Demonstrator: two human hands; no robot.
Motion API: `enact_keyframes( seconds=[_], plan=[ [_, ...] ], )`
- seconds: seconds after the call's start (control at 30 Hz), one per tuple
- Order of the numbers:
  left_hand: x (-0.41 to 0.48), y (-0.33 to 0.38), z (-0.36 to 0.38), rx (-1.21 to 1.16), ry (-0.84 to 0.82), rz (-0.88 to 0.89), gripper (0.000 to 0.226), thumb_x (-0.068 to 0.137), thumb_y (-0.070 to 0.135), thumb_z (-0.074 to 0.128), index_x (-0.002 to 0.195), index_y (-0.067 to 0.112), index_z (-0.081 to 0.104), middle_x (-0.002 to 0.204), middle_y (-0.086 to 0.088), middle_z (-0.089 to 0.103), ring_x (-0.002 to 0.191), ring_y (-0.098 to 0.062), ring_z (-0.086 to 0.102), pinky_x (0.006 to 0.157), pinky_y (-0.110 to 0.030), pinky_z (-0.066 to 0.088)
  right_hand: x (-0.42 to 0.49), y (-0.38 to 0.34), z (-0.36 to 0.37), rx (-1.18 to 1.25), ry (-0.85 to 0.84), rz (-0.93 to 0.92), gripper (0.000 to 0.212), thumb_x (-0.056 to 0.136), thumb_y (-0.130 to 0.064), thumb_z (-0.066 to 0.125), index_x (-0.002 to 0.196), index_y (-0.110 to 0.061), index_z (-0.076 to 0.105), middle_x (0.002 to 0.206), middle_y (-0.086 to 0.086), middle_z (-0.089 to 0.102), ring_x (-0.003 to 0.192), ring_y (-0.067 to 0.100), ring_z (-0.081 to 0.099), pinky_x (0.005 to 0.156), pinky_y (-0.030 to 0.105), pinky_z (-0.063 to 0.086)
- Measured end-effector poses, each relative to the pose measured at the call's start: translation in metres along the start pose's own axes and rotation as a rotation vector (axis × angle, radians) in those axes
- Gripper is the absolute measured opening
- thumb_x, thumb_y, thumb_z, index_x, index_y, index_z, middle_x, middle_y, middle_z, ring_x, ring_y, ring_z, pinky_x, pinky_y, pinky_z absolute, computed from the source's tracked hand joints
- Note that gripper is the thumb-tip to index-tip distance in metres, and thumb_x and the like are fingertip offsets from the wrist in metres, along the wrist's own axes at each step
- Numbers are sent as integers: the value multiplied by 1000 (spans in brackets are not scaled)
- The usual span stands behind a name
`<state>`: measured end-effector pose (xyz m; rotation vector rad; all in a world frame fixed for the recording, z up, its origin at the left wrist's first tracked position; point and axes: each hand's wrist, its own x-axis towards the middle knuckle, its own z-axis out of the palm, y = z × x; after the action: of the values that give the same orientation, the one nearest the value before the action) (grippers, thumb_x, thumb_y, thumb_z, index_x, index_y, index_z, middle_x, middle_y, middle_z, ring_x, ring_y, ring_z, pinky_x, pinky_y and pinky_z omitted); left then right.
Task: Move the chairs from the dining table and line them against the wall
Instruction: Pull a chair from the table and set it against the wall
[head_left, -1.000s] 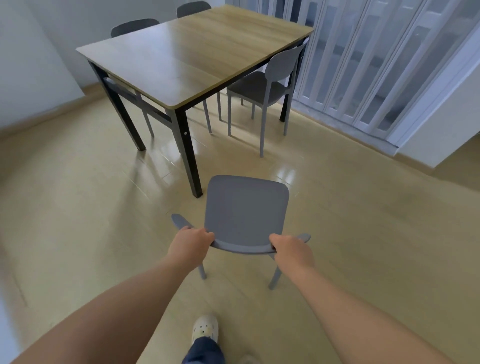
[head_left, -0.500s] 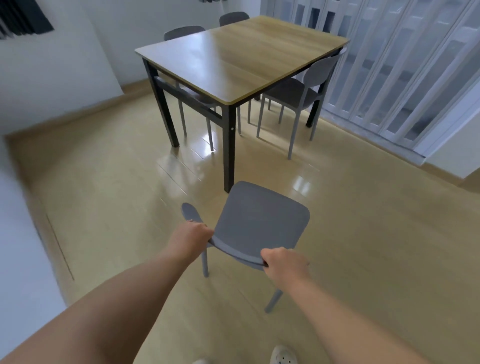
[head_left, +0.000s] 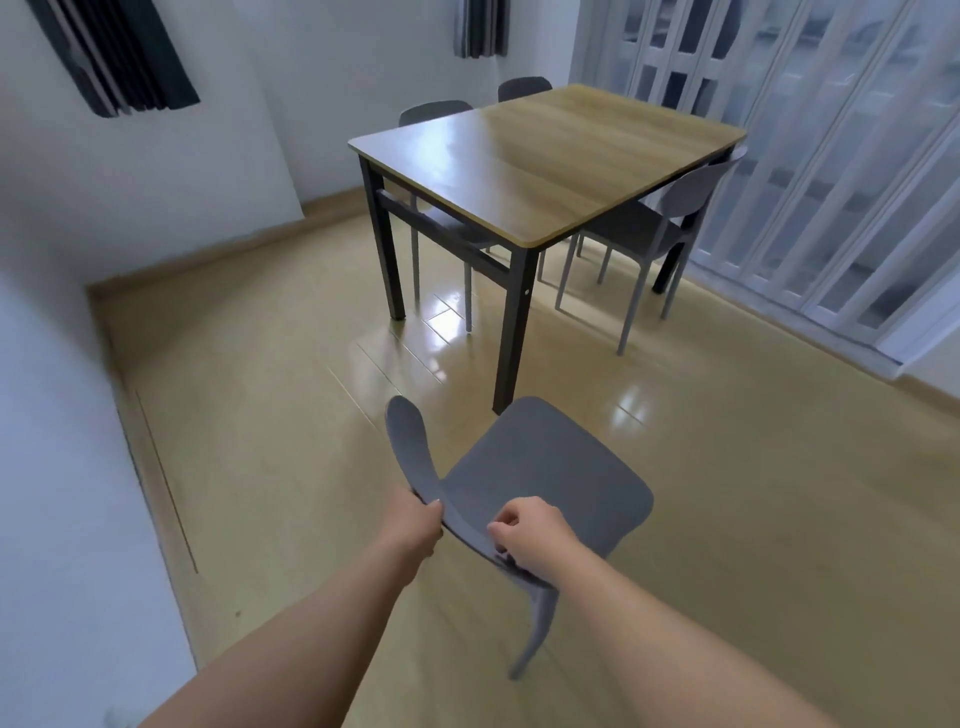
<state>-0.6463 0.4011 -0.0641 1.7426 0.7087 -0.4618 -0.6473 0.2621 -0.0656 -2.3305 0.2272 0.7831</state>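
A grey plastic chair (head_left: 540, 467) is in front of me, turned at an angle, its seat facing the dining table. My left hand (head_left: 413, 525) grips the curved top of its backrest, and my right hand (head_left: 530, 538) grips the same backrest edge further right. The wooden dining table (head_left: 545, 161) with black legs stands beyond. Three more grey chairs remain at it: one on the right side (head_left: 654, 228), and two at the far side (head_left: 434, 110) (head_left: 523, 87), mostly hidden by the tabletop.
A white wall (head_left: 47, 467) with a wooden skirting runs along my left. Another white wall section (head_left: 156, 171) juts out at the far left. White folding doors (head_left: 841, 171) close off the right side. Glossy wood floor (head_left: 249, 364) lies between me and the walls.
The chair has swung round to the left in my hands and my view has turned left, so the left wall and floor corner now show. Both hands keep their hold on the backrest.
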Motion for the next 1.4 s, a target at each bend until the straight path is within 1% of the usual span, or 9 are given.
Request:
enact_keyframes(
  seconds=[0.03,0.13,0.33,0.5,0.6,0.7,1.03,1.27,1.4],
  plan=[
    [1,1,1,0,-33,-20,23,98,7,41,77,16,44,69,-2,45,58,-15,42,53,-25,33,0,4,-4,68,-3,29,23,92,-22,46,98,-8,63,109,10,69,90,24,62,73,32,47],
    [14,1,14,-5,-31,-105,15,96,6,40,83,10,45,70,-7,49,60,-21,45,54,-25,39,3,19,-15,51,-29,84,15,94,-23,44,91,-14,55,101,7,64,83,20,54,71,29,43],
    [26,9,19,-136,165,-178,29,90,-2,41,63,6,44,57,-10,51,46,-22,49,28,-15,38,12,26,-25,27,-78,119,13,95,-23,45,86,-15,51,89,4,58,77,20,53,62,27,40],
    [30,3,-11,-143,303,-148,9,88,-2,46,85,-1,55,82,-15,61,70,-33,63,49,-34,55,21,12,-15,-93,-133,36,11,93,-24,43,86,-16,48,89,2,54,79,19,48,68,28,37],
    [27,-10,-46,-62,379,-119,19,87,-2,43,69,5,45,72,-11,53,70,-33,60,60,-39,57,23,1,-1,-160,-182,9,10,93,-24,43,87,-16,46,90,3,51,78,19,45,63,26,34],
    [23,-30,-87,20,452,-124,16,84,-1,41,70,8,41,75,-10,50,73,-34,59,69,-46,61,24,-14,18,-220,-221,-18,10,93,-24,44,88,-16,46,90,3,52,77,20,46,56,24,32],
    [-25,-128,-215,167,574,-216,19,81,0,44,69,13,39,82,-10,53,67,-27,51,51,-28,47,11,-92,112,-337,-378,-178,12,93,-23,42,89,-14,48,91,3,54,77,20,46,57,24,32],
    [-69,-184,-269,230,668,-359,12,81,6,46,73,13,40,88,-9,57,72,-29,53,55,-26,35,-8,-120,159,-416,-453,-249,12,92,-22,42,86,-13,49,91,4,55,75,21,49,51,21,32],
    [-91,-203,-289,297,688,-441,3,86,8,44,86,11,46,102,-12,62,82,-29,57,63,-27,40,-15,-129,175,-467,-474,-267,14,92,-23,43,81,-17,48,93,4,56,79,22,51,49,19,32]
  ],
)
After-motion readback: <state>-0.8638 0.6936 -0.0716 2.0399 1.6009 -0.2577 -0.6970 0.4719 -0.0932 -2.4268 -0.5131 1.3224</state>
